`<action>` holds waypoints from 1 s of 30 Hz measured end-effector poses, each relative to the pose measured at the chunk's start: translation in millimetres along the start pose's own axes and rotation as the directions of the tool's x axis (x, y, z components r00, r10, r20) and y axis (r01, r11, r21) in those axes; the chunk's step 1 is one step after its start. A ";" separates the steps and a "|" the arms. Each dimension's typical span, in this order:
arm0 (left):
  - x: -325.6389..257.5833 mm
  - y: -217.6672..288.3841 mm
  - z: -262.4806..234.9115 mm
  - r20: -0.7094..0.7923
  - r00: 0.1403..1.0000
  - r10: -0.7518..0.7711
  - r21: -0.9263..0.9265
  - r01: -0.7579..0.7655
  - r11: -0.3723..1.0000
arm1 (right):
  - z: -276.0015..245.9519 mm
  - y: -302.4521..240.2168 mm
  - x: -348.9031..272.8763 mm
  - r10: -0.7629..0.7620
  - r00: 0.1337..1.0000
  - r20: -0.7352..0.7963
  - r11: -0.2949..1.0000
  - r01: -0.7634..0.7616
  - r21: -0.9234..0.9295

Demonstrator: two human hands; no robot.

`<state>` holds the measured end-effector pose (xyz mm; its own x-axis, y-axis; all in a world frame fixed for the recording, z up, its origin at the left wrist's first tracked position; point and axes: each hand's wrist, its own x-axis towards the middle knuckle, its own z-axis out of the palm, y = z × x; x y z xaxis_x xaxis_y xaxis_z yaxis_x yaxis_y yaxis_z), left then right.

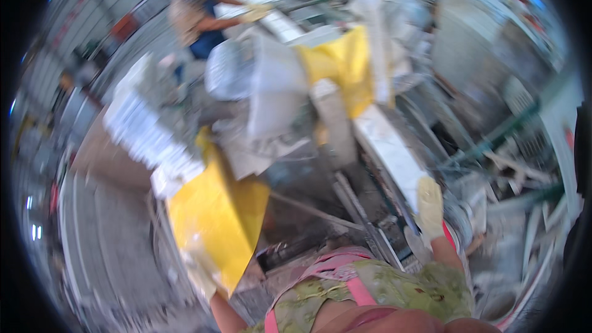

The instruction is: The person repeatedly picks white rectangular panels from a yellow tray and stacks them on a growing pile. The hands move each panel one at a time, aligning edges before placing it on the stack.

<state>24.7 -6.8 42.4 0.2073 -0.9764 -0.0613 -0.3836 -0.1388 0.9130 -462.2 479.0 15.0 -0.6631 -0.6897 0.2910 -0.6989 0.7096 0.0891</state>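
Note:
Both my hands wear pale work gloves. My left hand (200,276) is at the near lower edge of a yellow sheet (216,213); motion blur hides whether its fingers grip it. The sheet lies by the near end of a pile of white pieces (143,128). On the right, my right hand (430,205) has its fingers stretched out, at the near end of a long white board (393,151). The board slants away from me beside metal rails (364,216).
Clear plastic wrapping (274,89) and another yellow sheet (345,65) lie farther off. Across from me, a person (194,18) in gloves reaches toward a far white board (280,21). Scraps and a green bar (499,132) lie at right. Grey ridged metal (108,234) spreads at left.

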 end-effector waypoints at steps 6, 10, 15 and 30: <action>-7.1 10.2 -2.1 0.087 0.992 -0.096 0.047 0.092 0.995 | 3.3 -0.2 -1.0 0.079 0.979 0.186 0.996 -0.070 -0.054; -6.3 9.6 -2.8 0.047 0.993 -0.107 0.016 0.106 0.994 | 3.6 0.9 -3.6 0.068 0.988 0.139 0.998 -0.064 -0.030; 0.9 -4.6 -4.5 0.050 0.997 -0.063 0.058 0.060 0.997 | -1.2 0.1 -5.0 0.071 0.982 0.173 0.997 -0.065 -0.045; -12.9 14.2 -1.3 -0.008 0.996 -0.089 -0.022 0.089 0.996 | 2.9 6.8 -18.7 0.022 0.988 0.151 0.996 -0.008 -0.094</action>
<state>17.8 4.0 56.7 0.2480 -0.9587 -0.1394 -0.3433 -0.2215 0.9127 -455.3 496.3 7.4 -0.7113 -0.6875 0.1460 -0.6653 0.7256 0.1754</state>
